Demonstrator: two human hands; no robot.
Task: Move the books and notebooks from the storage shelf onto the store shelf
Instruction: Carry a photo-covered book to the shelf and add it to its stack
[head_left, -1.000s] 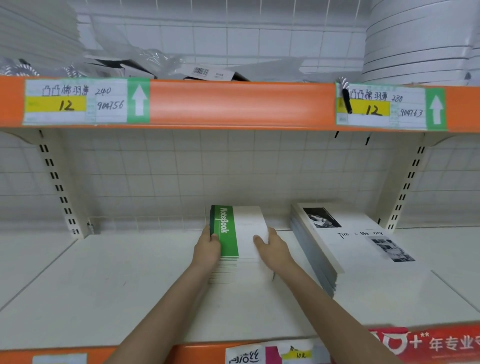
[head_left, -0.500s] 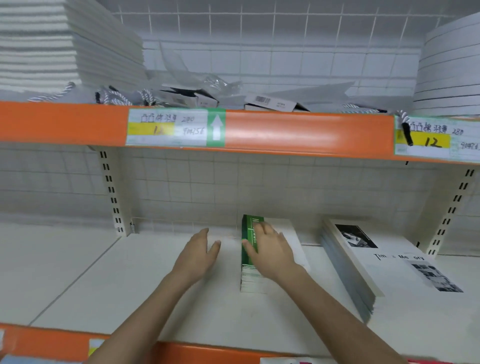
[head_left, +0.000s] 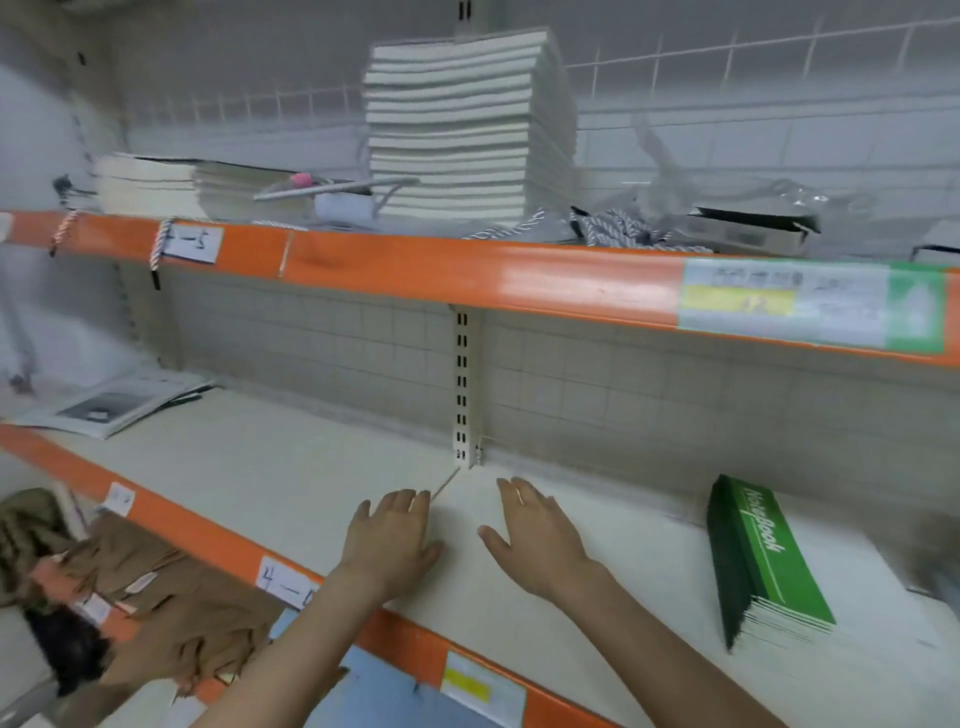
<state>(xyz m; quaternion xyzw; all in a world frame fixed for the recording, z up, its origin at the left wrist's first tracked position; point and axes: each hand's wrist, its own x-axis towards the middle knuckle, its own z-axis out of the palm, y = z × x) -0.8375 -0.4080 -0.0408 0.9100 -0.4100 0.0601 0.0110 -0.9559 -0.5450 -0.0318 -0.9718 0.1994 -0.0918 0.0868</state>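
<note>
On the white shelf, green notebooks lie stacked at right; both hands, left and right, hover flat-fingered and empty. Book stacks above likely remain.

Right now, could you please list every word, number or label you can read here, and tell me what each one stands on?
"NoteBook": green cover of the top notebook in the stack on the right.
"4-5": handwritten tag on the upper orange rail.
"4-": cut-off white tag on the lower rail.
Green-and-yellow price label: blurred, unreadable.
Magazine at left: unreadable.
</note>
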